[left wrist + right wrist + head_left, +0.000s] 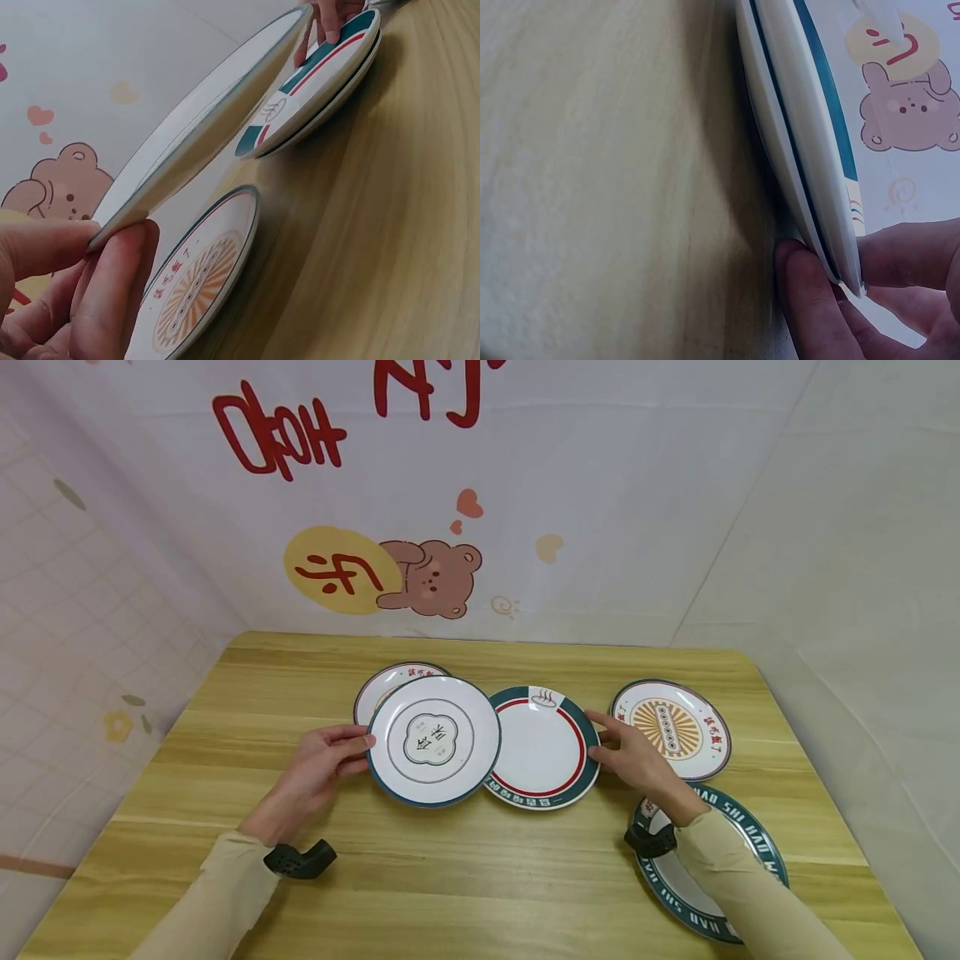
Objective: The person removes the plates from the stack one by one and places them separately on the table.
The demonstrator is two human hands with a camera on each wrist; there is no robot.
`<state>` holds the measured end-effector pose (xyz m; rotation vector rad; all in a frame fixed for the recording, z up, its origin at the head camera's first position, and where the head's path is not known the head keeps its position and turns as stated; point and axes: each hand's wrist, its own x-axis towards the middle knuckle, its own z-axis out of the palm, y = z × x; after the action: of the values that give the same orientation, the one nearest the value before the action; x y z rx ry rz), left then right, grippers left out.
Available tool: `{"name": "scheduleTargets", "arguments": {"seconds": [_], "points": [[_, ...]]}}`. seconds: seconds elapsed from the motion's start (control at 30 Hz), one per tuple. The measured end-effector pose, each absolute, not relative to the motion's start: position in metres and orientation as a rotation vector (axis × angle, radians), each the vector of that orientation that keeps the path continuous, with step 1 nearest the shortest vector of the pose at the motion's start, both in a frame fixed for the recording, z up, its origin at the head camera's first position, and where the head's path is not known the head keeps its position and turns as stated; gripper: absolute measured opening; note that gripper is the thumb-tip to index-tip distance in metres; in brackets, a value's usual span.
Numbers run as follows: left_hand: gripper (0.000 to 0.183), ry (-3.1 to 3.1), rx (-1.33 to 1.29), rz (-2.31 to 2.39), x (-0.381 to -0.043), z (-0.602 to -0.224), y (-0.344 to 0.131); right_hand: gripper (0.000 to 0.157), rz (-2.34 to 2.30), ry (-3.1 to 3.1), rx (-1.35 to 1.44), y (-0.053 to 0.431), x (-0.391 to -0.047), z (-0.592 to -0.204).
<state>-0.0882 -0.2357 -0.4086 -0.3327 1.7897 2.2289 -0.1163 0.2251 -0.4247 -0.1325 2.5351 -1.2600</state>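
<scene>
My left hand (315, 772) pinches the left edge of a white plate (431, 739) with a blue rim and dark characters in its middle. In the left wrist view this plate is tilted up off the table, thumb on its face and fingers beneath. Behind and below it lies a plate with an orange sunburst (202, 277), partly covered in the head view. My right hand (637, 764) grips the right edge of a green-banded plate (540, 752) with a red ring. Another plate (769, 112) sits directly under that one, and the fingers reach below both edges.
At the back right of the wooden table (420, 893) rests another sunburst plate (667, 727). A larger green-rimmed plate (693, 918) lies nearer, partly hidden beneath my right forearm. A printed cloth wall (600, 593) rises behind the table.
</scene>
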Motion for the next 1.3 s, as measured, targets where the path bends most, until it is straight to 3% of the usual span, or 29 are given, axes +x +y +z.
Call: {"name": "scheduleTargets", "arguments": {"seconds": [0.33, 1.3], "points": [[0.008, 1.828, -0.336, 2.226, -0.09, -0.399, -0.272, 0.061, -1.276, 2.534, -0.116, 0.224, -0.117, -0.426], [0.028, 1.719, -0.367, 2.297, -0.105, -0.4, -0.356, 0.062, -1.265, 2.529, -0.141, 0.225, -0.116, -0.424]]}}
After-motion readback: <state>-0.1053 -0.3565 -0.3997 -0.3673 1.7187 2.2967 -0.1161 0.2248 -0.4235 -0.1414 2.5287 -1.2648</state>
